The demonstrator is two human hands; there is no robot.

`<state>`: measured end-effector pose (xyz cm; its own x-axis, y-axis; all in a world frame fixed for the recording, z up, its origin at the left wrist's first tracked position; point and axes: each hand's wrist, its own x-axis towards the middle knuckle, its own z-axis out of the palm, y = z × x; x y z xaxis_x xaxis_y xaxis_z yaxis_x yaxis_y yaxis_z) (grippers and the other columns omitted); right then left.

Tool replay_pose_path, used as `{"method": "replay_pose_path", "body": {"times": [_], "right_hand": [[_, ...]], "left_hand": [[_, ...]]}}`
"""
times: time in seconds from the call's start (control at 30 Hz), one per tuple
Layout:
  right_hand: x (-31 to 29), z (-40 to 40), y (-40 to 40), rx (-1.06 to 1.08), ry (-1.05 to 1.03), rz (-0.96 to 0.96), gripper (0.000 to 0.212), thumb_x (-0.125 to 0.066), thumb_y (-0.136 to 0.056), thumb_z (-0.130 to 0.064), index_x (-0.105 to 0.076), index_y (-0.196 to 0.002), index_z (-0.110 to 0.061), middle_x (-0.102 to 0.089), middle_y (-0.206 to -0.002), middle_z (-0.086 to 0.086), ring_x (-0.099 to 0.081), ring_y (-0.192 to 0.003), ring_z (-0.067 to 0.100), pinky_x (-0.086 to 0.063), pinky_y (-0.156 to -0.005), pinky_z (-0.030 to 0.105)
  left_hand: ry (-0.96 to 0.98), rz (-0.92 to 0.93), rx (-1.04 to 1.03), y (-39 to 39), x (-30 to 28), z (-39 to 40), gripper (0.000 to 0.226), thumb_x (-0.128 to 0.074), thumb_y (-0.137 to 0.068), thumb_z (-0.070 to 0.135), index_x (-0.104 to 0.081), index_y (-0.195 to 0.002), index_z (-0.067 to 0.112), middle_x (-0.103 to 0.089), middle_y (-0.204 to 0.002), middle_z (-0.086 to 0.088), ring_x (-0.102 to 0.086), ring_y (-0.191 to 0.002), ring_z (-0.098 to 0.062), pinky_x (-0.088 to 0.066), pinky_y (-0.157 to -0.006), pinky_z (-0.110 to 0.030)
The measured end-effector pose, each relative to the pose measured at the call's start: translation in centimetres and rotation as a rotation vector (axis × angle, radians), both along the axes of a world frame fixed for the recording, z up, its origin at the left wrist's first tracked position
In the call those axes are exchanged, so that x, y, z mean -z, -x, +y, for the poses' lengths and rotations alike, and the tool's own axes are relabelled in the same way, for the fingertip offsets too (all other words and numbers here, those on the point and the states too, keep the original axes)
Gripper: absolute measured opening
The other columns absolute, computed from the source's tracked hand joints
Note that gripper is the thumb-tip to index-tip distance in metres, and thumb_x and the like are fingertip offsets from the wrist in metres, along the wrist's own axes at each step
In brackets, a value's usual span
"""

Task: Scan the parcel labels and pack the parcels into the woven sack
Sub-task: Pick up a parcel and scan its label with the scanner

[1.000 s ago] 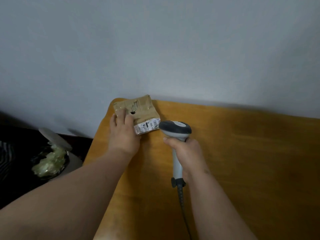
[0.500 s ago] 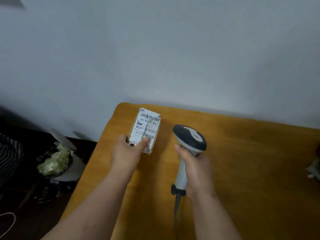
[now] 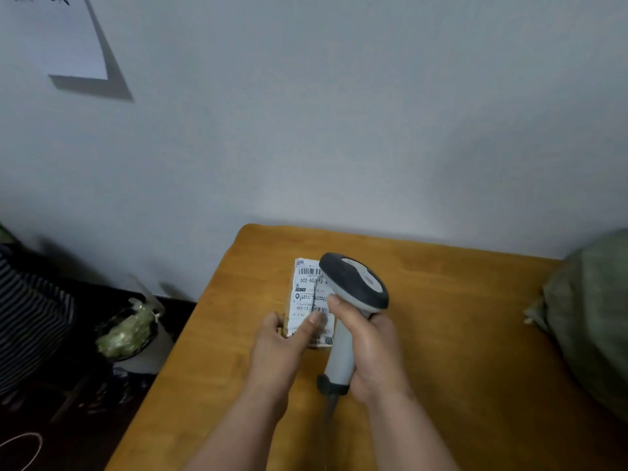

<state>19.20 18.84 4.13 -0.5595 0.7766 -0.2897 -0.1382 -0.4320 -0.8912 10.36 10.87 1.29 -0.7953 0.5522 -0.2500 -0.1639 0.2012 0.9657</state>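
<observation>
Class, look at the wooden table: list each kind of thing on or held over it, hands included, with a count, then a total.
Parcel: 1
Barcode scanner: 1
Woven sack: 1
Hands: 2, left hand and right hand
Total: 5

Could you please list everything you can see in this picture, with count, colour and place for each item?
parcel: one, brown with a white printed label facing up, near the table's far left corner.
barcode scanner: one, grey and dark grey, head over the parcel's right side.
table: one, orange-brown wood, against the wall.
woven sack: one, greenish, at the table's right edge.
bin: one, pale, holding greenish wrapping, on the floor left of the table.
paper sheet: one, white, on the wall, top left.
striped cloth: one, dark with pale stripes, far left.
left hand: holds the parcel's near end.
right hand: grips the scanner's handle.
</observation>
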Motion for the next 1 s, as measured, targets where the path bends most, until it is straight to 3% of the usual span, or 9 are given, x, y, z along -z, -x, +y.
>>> {"method": "replay_pose_path", "body": {"times": [0.17, 0.27, 0.37, 0.57, 0.67, 0.77, 0.87, 1.0], "right_hand": [[-3.1, -2.6, -3.1, 0.089, -0.049, 0.039, 0.011, -0.076, -0.085, -0.012, -0.079, -0.095, -0.011, -0.078, -0.098, 0.013, -0.075, -0.092, 0.032, -0.059, -0.087, 0.053], [-4.4, -4.9, -4.4, 0.103, -0.099, 0.069, 0.008, -0.075, -0.085, -0.012, -0.080, -0.091, -0.015, -0.078, -0.097, 0.013, -0.076, -0.089, 0.031, -0.062, -0.076, 0.047], [-5.4, -7.5, -5.3, 0.089, -0.152, 0.093, 0.011, -0.075, -0.084, -0.013, -0.081, -0.084, -0.022, -0.079, -0.094, 0.011, -0.077, -0.085, 0.027, -0.062, -0.066, 0.036], [-6.5, -12.5, -6.7, 0.117, -0.190, -0.001, 0.013, -0.080, -0.080, -0.017, -0.080, -0.093, -0.015, -0.078, -0.097, 0.012, -0.074, -0.096, 0.033, -0.056, -0.093, 0.056], [-7.0, -14.1, -7.6, 0.124, -0.192, -0.025, 0.010, -0.081, -0.078, -0.017, -0.081, -0.086, -0.023, -0.079, -0.094, 0.008, -0.074, -0.094, 0.027, -0.056, -0.090, 0.048], [-7.5, -15.0, -8.7, 0.115, -0.227, -0.088, 0.020, -0.084, -0.076, -0.020, -0.077, -0.095, -0.018, -0.079, -0.093, 0.003, -0.074, -0.095, 0.025, -0.056, -0.089, 0.044], [-8.0, -15.4, -10.1, 0.095, -0.284, -0.157, 0.030, -0.085, -0.075, -0.022, -0.073, -0.102, -0.013, -0.077, -0.083, 0.003, -0.073, -0.086, 0.026, -0.056, -0.087, 0.048], [-9.2, -15.8, -11.7, -0.002, -0.370, -0.211, 0.032, -0.085, -0.060, -0.034, -0.076, -0.087, -0.020, -0.072, -0.074, 0.001, -0.066, -0.076, 0.023, -0.054, -0.077, 0.043]], "left_hand": [[-0.098, -0.192, 0.230, -2.1, -2.2, -3.3, 0.054, -0.085, -0.067, 0.052, -0.053, -0.102, 0.026, -0.073, -0.095, 0.017, -0.066, -0.093, 0.000, -0.043, -0.082, -0.037], [-0.147, -0.220, 0.293, -2.6, -3.1, -5.9, 0.052, -0.076, -0.068, 0.048, -0.051, -0.109, 0.026, -0.069, -0.112, 0.012, -0.066, -0.105, -0.009, -0.046, -0.092, -0.043], [-0.172, -0.187, 0.291, -3.5, -3.5, -8.7, 0.053, -0.081, -0.069, 0.047, -0.054, -0.109, 0.025, -0.070, -0.112, 0.008, -0.066, -0.104, -0.011, -0.044, -0.085, -0.035], [-0.137, -0.097, 0.158, -4.4, -3.9, -12.0, 0.024, -0.076, -0.086, 0.025, -0.057, -0.100, 0.020, -0.072, -0.094, 0.007, -0.067, -0.082, -0.004, -0.045, -0.071, -0.028], [-0.144, -0.128, 0.119, -4.5, -5.0, -13.0, 0.025, -0.076, -0.087, 0.021, -0.057, -0.103, 0.016, -0.074, -0.093, 0.006, -0.068, -0.093, -0.017, -0.052, -0.085, -0.041], [-0.159, -0.136, 0.106, -4.6, -6.1, -13.8, 0.026, -0.075, -0.088, 0.017, -0.057, -0.107, 0.015, -0.073, -0.102, 0.000, -0.069, -0.098, -0.022, -0.052, -0.094, -0.047], [-0.171, -0.113, 0.043, -4.4, -7.0, -14.3, 0.028, -0.075, -0.087, 0.014, -0.056, -0.107, 0.013, -0.071, -0.105, -0.004, -0.069, -0.097, -0.023, -0.055, -0.092, -0.045], [-0.195, -0.048, -0.043, -4.4, -8.1, -14.3, 0.028, -0.077, -0.085, 0.013, -0.056, -0.103, 0.012, -0.071, -0.102, -0.005, -0.070, -0.092, -0.024, -0.057, -0.084, -0.040]]}}
